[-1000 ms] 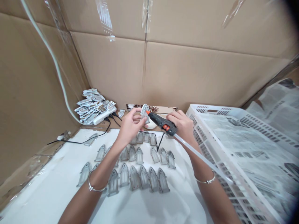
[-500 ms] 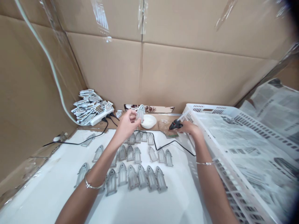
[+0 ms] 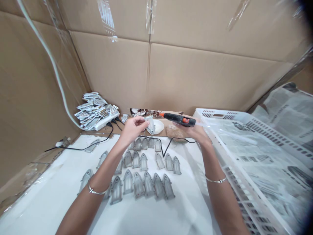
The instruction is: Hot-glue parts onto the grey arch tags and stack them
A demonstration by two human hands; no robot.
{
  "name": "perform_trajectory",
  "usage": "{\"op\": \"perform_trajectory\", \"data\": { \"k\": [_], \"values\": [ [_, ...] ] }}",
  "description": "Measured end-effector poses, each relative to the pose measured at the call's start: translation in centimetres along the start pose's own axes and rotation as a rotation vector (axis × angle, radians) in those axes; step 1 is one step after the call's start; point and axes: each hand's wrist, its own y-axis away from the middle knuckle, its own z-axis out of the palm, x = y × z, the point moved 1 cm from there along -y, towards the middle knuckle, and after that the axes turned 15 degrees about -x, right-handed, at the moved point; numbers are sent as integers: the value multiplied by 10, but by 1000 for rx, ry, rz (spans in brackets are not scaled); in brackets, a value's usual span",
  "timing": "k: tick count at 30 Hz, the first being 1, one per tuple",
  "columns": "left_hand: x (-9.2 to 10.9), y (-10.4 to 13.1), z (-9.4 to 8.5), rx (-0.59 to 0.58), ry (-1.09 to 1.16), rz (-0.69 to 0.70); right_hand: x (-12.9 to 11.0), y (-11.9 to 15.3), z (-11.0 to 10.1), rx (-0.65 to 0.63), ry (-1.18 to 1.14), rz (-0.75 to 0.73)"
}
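Note:
A small grey arch-shaped piece [image 3: 151,125] is pinched in my left hand [image 3: 134,129], its pointed end hanging down in front of a white bowl [image 3: 157,127]. My right hand [image 3: 197,133] grips a black glue gun [image 3: 179,119], whose orange tip points left toward that piece without touching it. Similar grey pieces [image 3: 139,185] lie in rows on the white tabletop [image 3: 146,217] between my forearms. Just below the glue gun sits a brownish block [image 3: 174,131].
On the left, a pile of arch pieces [image 3: 91,111] rests by a white power strip [image 3: 104,122]. Black cable [image 3: 168,145] crosses the table. A white plastic basket [image 3: 230,166] with newspaper stands right; cardboard walls [image 3: 110,71] enclose the back and left.
The glue gun has been raised off the block area and turned, tip now leftward. My left hand has tipped its piece so the pointed end faces down.

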Motion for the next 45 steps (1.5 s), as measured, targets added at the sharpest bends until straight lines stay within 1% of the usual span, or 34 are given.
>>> {"op": "perform_trajectory", "data": {
  "k": [4,7,11,14,20,26,32,35,37,39,41,43,45],
  "values": [
    [0,0,-2,13,18,11,-24,3,7,-58,136,-190],
    [1,1,-1,6,21,17,-28,4,9,-53,197,-247],
    [2,2,0,-4,23,23,-23,1,12,-59,224,-279],
    [3,2,1,-15,22,26,-20,0,14,-55,237,-275],
    [4,2,3,-23,9,45,-20,1,14,-43,251,-301],
    [4,1,3,-14,-5,43,-24,4,13,15,276,-344],
    [2,1,3,-12,-24,24,-29,5,17,67,304,-364],
    [1,0,3,-11,-35,12,-27,5,18,88,329,-368],
    [0,0,2,-12,-31,2,-23,4,14,100,334,-364],
    [-3,-1,1,-22,-19,-12,-15,3,8,107,347,-324],
    [-6,-2,-1,-54,-21,-28,-4,1,1,78,392,-198],
    [-9,-4,-3,-93,-48,-39,10,-1,-3,16,455,25],
    [-14,-6,-5,-116,-79,-51,28,-4,-3,-92,519,277]
  ]
}}
